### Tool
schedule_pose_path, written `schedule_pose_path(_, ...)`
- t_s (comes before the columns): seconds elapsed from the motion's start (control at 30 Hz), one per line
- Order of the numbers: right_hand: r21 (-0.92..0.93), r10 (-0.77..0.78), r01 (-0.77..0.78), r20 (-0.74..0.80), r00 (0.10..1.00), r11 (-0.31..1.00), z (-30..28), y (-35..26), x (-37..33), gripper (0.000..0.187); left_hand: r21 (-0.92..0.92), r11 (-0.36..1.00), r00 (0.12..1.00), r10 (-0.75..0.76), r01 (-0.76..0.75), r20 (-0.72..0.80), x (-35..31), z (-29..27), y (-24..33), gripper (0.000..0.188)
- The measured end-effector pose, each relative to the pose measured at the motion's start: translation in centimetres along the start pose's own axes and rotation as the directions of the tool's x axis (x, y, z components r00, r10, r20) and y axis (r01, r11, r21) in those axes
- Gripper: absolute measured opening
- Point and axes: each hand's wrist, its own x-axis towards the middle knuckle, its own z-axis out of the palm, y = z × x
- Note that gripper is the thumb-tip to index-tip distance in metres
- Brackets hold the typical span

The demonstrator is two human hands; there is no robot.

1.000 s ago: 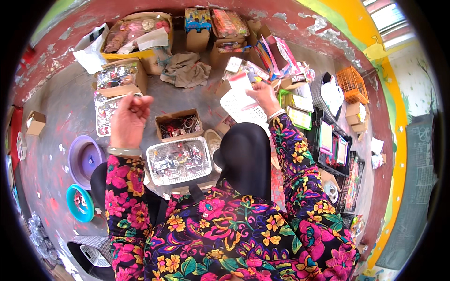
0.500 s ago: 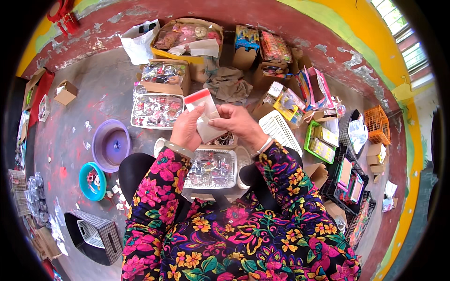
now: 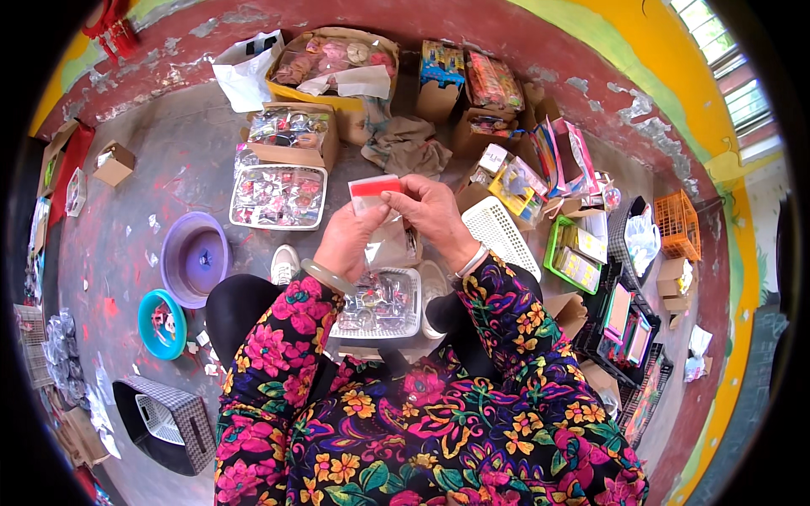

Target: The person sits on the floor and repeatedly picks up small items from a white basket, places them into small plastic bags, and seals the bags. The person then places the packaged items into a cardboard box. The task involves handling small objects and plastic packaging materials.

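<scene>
Between both hands is a small clear plastic bag (image 3: 389, 230) with a red strip (image 3: 377, 187) along its upper edge. My left hand (image 3: 344, 239) grips its left side, thumb toward the strip. At the strip's right end my right hand (image 3: 436, 218) pinches the bag between thumb and fingers. Parts of the bag are hidden by my fingers, and its contents cannot be made out. Below my hands, a white basket (image 3: 415, 305) holds several small clear packets (image 3: 375, 308). Another white basket (image 3: 236, 221) with similar packets lies to the left, beyond my left hand.
Left of me stand a purple basin (image 3: 180, 282) and a teal bowl (image 3: 173, 341). Boxes of goods line the far wall, beside a crumpled brown cloth (image 3: 407, 148). On the right are an upturned white basket (image 3: 502, 236), a green basket (image 3: 554, 244) and a black crate (image 3: 591, 337).
The bag has turned so its red strip lies nearly level. My right hand has moved up from the bag's side to the strip. My left hand has shifted slightly lower and right.
</scene>
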Motion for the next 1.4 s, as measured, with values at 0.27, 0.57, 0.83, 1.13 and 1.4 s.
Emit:
schedule_pose_path(0.27,-0.666,-0.385,0.218,-0.113,0.916,0.713,1.1,-1.4,-1.4,0.019,0.023,0.999,0.998,0.045,-0.044,-0.049,-0.1,0.0,0.0,0.024)
schedule_pose_path(0.57,-0.033,0.002,-0.004,-0.059,0.998,0.999,0.8,-1.0,-0.7,0.014,0.121,0.991,0.996,0.061,-0.053,-0.061,0.2,-0.8,-0.6,0.022)
schedule_pose_path(0.83,-0.519,-0.376,0.277,-0.094,0.922,0.809,1.1,-0.8,-1.1,0.014,0.409,0.906,0.991,0.134,-0.112,-0.025,0.8,-1.3,-1.5,0.02)
schedule_pose_path(1.13,-0.281,-0.171,0.158,-0.022,0.985,0.947,0.1,0.2,-0.7,0.015,0.434,0.886,0.982,0.187,-0.16,-0.02,1.1,-1.6,-2.3,0.02)
schedule_pose_path(1.4,-0.115,-0.008,0.02,0.101,0.995,0.993,0.0,-0.3,-1.1,0.017,0.59,0.792,0.985,0.172,-0.153,0.024,2.0,-2.9,-3.1,0.021)
